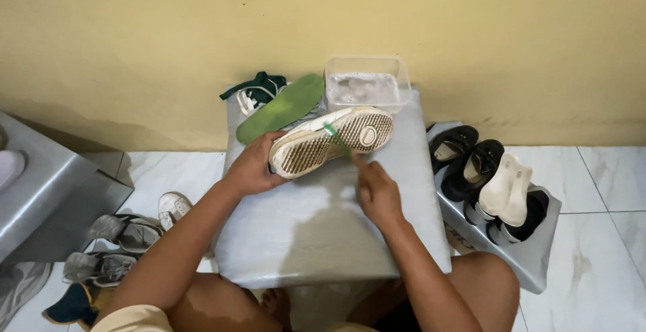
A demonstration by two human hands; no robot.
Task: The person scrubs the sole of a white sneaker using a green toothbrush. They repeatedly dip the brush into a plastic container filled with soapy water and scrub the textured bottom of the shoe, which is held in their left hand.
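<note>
single view only, head-worn camera, so no second view shares any of the scene. it looks steeply down and forward from above the person's lap, facing a yellow wall (323, 29) that fills the upper half of the frame. close range: both forearms enter from the bottom edge, knees at bottom centre. the grey tabletop (323, 231) sits mid-frame, running from bottom centre up to the wall. white tiled floor (599, 238) shows at lower right and lower left. slight wide-angle look, horizon roughly level.
</note>
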